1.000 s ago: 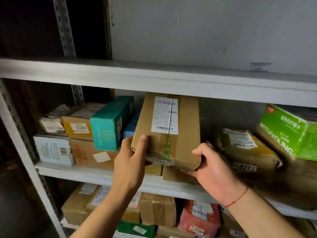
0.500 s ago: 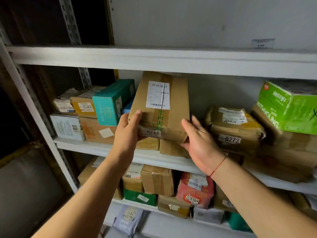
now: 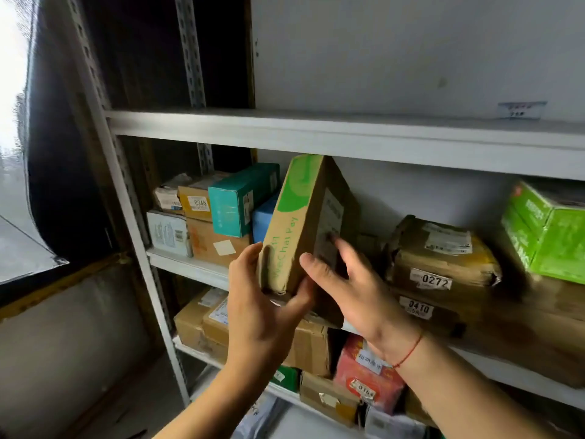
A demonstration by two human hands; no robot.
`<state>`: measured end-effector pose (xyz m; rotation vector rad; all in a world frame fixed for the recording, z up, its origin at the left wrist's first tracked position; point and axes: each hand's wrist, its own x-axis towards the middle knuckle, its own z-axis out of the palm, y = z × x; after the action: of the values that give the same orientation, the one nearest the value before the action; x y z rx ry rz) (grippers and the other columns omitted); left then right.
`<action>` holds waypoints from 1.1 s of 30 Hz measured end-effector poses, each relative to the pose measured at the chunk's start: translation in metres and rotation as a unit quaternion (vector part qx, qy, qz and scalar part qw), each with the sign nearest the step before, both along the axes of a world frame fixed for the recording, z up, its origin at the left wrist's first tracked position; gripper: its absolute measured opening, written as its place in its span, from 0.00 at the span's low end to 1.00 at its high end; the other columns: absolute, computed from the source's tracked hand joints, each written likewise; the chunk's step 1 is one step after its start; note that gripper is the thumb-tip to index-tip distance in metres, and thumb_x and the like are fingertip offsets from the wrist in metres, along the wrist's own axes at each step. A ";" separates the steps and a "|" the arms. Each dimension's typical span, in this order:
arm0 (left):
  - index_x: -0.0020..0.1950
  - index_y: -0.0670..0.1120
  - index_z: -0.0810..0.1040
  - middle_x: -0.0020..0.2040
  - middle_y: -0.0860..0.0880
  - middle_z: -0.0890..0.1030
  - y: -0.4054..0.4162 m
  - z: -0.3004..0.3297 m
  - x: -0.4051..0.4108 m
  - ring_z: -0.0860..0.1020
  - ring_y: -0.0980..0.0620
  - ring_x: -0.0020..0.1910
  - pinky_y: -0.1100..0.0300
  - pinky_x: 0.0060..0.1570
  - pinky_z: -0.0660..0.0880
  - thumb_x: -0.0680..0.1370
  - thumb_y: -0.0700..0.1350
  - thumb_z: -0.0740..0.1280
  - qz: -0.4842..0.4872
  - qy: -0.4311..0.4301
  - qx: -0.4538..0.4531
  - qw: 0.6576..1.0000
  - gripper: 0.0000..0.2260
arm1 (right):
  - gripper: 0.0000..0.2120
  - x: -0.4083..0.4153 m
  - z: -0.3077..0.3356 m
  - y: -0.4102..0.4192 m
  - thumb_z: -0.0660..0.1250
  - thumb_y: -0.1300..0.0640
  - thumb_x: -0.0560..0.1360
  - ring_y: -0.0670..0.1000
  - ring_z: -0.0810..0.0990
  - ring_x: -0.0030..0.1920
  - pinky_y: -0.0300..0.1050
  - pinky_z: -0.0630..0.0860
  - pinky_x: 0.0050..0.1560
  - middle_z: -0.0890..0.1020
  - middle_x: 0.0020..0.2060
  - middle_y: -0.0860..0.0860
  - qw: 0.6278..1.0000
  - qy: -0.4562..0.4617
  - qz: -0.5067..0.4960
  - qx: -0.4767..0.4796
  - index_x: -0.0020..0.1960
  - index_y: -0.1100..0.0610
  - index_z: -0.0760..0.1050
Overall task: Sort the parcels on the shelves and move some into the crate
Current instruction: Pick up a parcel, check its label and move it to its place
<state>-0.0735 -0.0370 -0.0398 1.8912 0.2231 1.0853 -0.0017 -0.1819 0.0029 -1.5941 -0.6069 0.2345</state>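
Now that I've turned the brown parcel (image 3: 304,223) edge-on since a moment ago (label side swung right), my left hand (image 3: 262,312) grips its bottom corner, right hand (image 3: 351,286) spread flat against it, above the middle shelf (image 3: 186,267), ready to pull out.

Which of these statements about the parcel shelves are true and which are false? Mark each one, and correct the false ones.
1. Both hands are on the brown cardboard box printed WeChat Pay. True: the left hand grips its lower end, the right hand lies against its labelled face.
2. The teal box sits right of that box. False: it sits left.
3. The wrapped parcel bears label 0272. True.
4. The bright green carton sits on the top shelf. False: it sits under it, at far right.
5. A red string circles the left wrist. False: the right wrist.
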 end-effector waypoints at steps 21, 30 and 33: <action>0.64 0.43 0.86 0.65 0.37 0.84 0.022 0.009 0.022 0.84 0.39 0.61 0.41 0.68 0.76 0.73 0.53 0.74 -0.405 0.172 -0.439 0.784 0.22 | 0.43 0.006 -0.002 -0.076 0.87 0.44 0.62 0.65 0.82 0.68 0.59 0.82 0.61 0.79 0.71 0.65 0.919 0.255 0.153 0.258 0.73 0.55 0.79; 0.70 0.44 0.83 0.70 0.35 0.80 0.025 0.050 -0.002 0.80 0.35 0.67 0.35 0.72 0.73 0.84 0.52 0.64 -0.430 0.077 -0.448 0.780 0.19 | 0.21 -0.013 0.031 -0.072 0.64 0.46 0.77 0.60 0.87 0.58 0.58 0.87 0.54 0.86 0.62 0.62 0.937 0.228 0.036 0.261 0.61 0.56 0.87; 0.77 0.46 0.76 0.73 0.35 0.77 0.026 0.069 -0.020 0.77 0.32 0.71 0.33 0.71 0.74 0.83 0.58 0.66 -0.434 0.091 -0.398 0.803 0.26 | 0.19 -0.028 0.040 -0.077 0.69 0.48 0.72 0.59 0.89 0.54 0.57 0.87 0.52 0.87 0.59 0.62 0.932 0.237 0.051 0.271 0.54 0.57 0.90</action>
<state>-0.0935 -0.0108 0.0288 1.0798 -0.0910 0.1035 -0.0301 -0.2586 0.0424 -0.9239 -0.3332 0.4704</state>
